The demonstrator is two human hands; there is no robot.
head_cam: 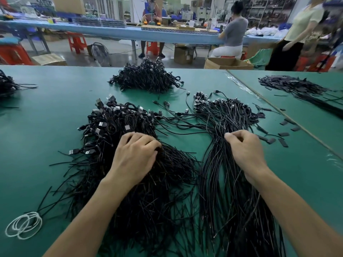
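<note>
Black tangled pile looks no smaller than the straightened bundle, so maybe halfway imo. Curled left hand grabs pile cables, right hand pinches bundle strands.

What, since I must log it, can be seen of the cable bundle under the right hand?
The cable bundle is a loose sheaf of thin black, plastic-looking cables lying flat on the green table. Plug ends fan out at its far end; bare tails run toward the person. The right hand rests on its middle, fingers curled, apparently pinching some strands.
</note>
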